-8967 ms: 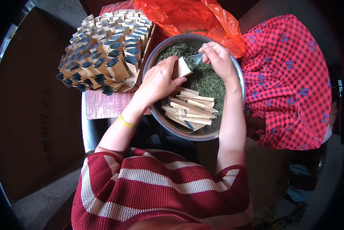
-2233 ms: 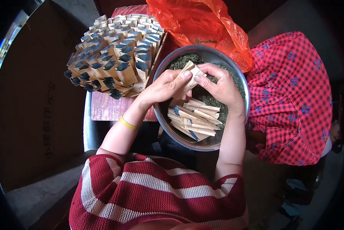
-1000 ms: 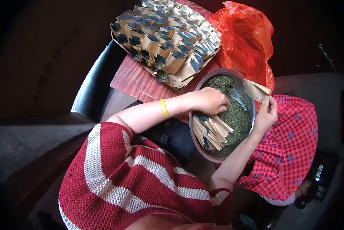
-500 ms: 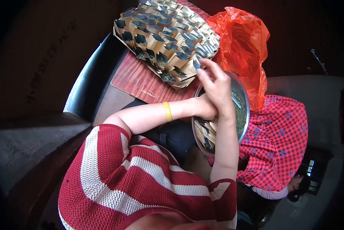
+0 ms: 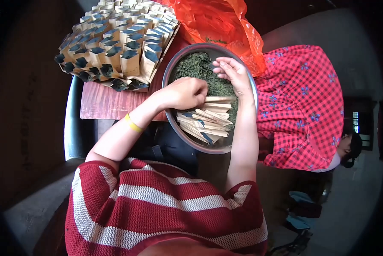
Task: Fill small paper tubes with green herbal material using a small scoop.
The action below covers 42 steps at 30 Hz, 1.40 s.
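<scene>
My left hand (image 5: 187, 92), with a yellow band on its wrist, is closed over a metal basin (image 5: 170, 113). Its fingers seem to pinch a flat paper bag (image 5: 220, 99) whose end sticks out to the right. Below it in the basin lies a bundle of flat kraft paper bags (image 5: 208, 121) with dark parts. Over dark green dried leaves (image 5: 193, 64) in the same basin, my right hand (image 5: 234, 76) hovers with loosely curled fingers, slightly apart, nothing visible in them. Many filled paper bags (image 5: 130, 63) stand upright in tight rows at the upper left, their dark tops gaping.
A red plastic bag (image 5: 204, 21) stands open behind the basin, some leaves inside. The standing bags rest on a reddish wooden board (image 5: 108, 104). To the right is a person in a red checked garment (image 5: 302, 102), close to the basin's rim.
My right hand has left the edge of the standing bags and come over the leaves. My crossed arms have parted. The view has shifted, showing more of the basin.
</scene>
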### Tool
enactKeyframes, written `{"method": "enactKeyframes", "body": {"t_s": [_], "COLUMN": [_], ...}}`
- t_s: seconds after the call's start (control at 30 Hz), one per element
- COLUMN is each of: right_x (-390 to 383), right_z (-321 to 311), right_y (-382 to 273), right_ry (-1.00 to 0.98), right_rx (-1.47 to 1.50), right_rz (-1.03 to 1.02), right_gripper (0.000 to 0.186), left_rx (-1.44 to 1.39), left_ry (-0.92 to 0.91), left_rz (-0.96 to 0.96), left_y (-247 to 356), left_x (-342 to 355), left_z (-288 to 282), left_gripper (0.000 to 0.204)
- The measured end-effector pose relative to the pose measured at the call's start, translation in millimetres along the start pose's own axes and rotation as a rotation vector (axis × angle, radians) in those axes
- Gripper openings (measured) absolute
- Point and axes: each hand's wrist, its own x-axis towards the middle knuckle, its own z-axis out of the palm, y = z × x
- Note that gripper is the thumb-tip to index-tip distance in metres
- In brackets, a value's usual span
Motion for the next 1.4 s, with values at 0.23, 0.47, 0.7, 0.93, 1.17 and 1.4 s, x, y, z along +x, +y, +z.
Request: {"method": "enactKeyframes", "body": {"t_s": [0.23, 0.47, 0.7, 0.93, 1.17, 1.4], "right_x": [-20, -22, -46, -39, -33, -32], "right_z": [-13, -9, 36, 22, 41, 56], "right_y": [-18, -21, -59, -30, -24, -22], "right_ry": [-0.246, 0.056, 0.238, 0.079, -0.078, -0.064], "right_rx": [0.314, 0.143, -0.95, -0.311, 0.469, 0.001], "right_rz": [0.03, -0.221, -0.774, -0.277, -0.151, -0.32], "right_gripper": [0.043, 0.027, 0.03, 0.01, 0.022, 0.017], "left_rx": [-0.321, -0.784, -0.655, -0.693, -0.442, -0.139], "left_ry": [0.254, 0.406, 0.445, 0.594, 0.466, 0.477], "left_rz": [-0.141, -0.304, -0.223, -0.138, 0.012, 0.158], "left_y": [-2, 10, 5, 7, 2, -9], "left_x": [-3, -1, 1, -2, -2, -2], "left_z": [1, -4, -1, -2, -2, -2], "left_gripper": [0.017, 0.012, 0.013, 0.02, 0.066, 0.05]}}
